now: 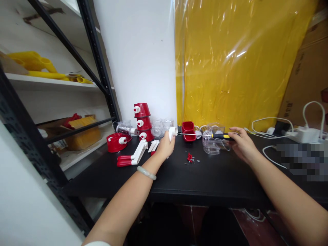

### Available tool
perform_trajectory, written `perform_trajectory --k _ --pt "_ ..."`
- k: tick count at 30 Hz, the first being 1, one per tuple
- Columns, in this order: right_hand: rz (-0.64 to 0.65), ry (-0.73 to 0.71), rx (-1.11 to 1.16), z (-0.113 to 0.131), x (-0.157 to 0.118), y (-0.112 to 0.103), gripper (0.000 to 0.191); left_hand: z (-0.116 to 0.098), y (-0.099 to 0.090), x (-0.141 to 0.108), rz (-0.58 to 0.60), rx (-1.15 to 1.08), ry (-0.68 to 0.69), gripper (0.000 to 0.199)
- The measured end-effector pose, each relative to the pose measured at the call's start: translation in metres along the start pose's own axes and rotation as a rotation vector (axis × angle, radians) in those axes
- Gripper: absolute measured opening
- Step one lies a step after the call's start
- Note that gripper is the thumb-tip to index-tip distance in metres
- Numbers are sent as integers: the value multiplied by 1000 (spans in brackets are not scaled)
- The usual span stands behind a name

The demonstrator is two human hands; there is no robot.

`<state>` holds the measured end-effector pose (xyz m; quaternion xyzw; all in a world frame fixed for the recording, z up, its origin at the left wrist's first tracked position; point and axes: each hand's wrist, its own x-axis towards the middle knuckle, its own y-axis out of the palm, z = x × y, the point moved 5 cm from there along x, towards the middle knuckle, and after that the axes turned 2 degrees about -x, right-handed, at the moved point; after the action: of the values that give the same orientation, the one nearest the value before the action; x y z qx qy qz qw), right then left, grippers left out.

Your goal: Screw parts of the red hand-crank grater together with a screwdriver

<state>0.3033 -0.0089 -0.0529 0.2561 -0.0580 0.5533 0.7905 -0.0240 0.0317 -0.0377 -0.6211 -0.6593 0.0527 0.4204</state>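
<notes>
My left hand (pixel 166 147) is closed around a white plastic part (pixel 173 131), held a little above the black table; most of the part is hidden in my fingers. In my right hand (pixel 241 143) I grip the black and yellow handle of a screwdriver (pixel 220 136). Its long shaft lies nearly level, with the tip at the white part's right side. Below the shaft, small red pieces (pixel 189 157) and several loose screws (pixel 198 161) lie on the table. White crank handles (pixel 139 152) with red grips rest left of my left hand.
Red plastic bases (pixel 144 123) stand stacked by the wall, with another red base (pixel 116 143) beside them. Behind are red containers (pixel 188 132) and clear plastic parts (pixel 211 148). A metal shelf (pixel 98 65) borders the left; white cables and a power strip (pixel 306 134) lie right.
</notes>
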Motion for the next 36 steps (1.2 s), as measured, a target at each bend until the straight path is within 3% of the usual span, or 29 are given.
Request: perform_trajectory --k 5,12,20,27,32,36 --pt "66 41 87 3 -3 4 39 0 0 0 1 -6 4 25" --pt "-25 7 -166 -6 3 -1 41 1 -1 0 -2 -9 -16 26" --pt "58 -11 63 6 -3 3 43 3 1 1 -5 -8 4 27" --pt "-17 -20 -184 -7 5 -2 37 3 0 2 -15 2 -5 24" --pt "17 27 8 -2 1 -1 39 3 1 1 -6 -24 -5 27" --pt "52 10 -8 3 -1 3 34 2 1 0 -5 -19 -12 26"
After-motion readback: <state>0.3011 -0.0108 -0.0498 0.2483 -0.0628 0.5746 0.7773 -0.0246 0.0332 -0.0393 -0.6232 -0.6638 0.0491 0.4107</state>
